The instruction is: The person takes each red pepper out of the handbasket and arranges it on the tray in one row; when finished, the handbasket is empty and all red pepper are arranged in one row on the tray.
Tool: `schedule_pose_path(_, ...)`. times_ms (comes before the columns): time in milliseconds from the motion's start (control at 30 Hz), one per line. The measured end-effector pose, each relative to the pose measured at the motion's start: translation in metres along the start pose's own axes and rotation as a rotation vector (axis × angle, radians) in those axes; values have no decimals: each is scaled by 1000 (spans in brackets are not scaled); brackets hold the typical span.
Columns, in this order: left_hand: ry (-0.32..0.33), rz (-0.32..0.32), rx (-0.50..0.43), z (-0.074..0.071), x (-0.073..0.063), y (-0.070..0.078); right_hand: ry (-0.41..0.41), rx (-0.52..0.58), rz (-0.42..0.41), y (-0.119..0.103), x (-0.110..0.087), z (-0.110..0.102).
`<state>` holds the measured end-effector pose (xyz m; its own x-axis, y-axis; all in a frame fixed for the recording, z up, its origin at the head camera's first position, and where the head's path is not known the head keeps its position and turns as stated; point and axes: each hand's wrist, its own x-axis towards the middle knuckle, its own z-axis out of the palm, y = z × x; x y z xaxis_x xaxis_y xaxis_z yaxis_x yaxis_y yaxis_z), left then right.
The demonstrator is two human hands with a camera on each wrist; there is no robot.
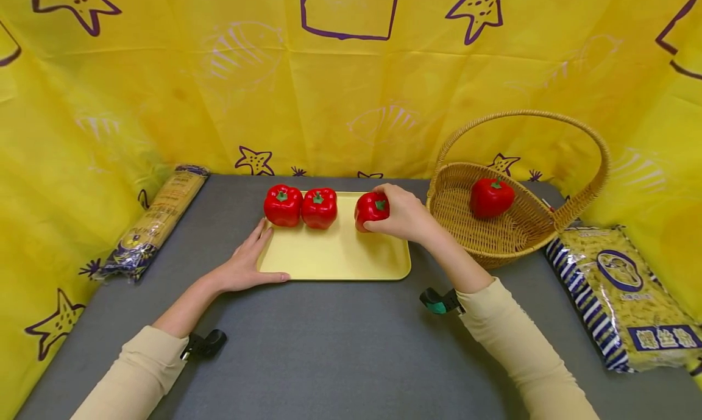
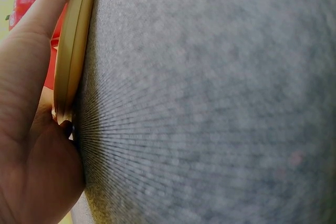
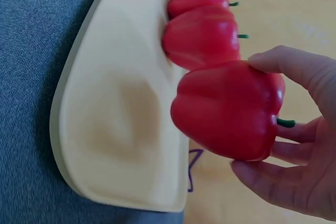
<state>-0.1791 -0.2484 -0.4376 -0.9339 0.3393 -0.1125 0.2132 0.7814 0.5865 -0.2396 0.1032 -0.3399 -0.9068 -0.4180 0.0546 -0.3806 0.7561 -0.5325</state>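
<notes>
Over the right part of a pale yellow tray [image 1: 340, 255], my right hand [image 1: 403, 214] grips a red bell pepper [image 1: 368, 208] between thumb and fingers. In the right wrist view this held pepper [image 3: 226, 111] shows its green stem, and a soft shadow falls on the tray below it. Two more red peppers stand side by side at the tray's back left, the outer pepper [image 1: 283, 206] at the corner and the other pepper [image 1: 320, 209] beside it. My left hand [image 1: 247, 264] rests spread at the tray's left edge, its thumb along the front rim.
A wicker basket [image 1: 455, 216] with a tall handle stands right of the tray, with one red pepper [image 1: 492, 198] inside. A yellow food bag [image 1: 625, 292] lies at the far right. A long noodle packet [image 1: 156, 219] lies at the left, near the yellow curtain [image 1: 340, 72].
</notes>
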Motion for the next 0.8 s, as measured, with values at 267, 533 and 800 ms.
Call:
schedule_pose_path(267,-5,3,-9,-1,-1,1,-12,-48,29,-7,15,12)
schedule_pose_path(533,-10,-5,-9,-2,-1,1,-23,-79,49,-11,27,21)
schedule_pose_path(800,-8,-8,-10,-1,-2,2,-17,-104,63,-12,34,27)
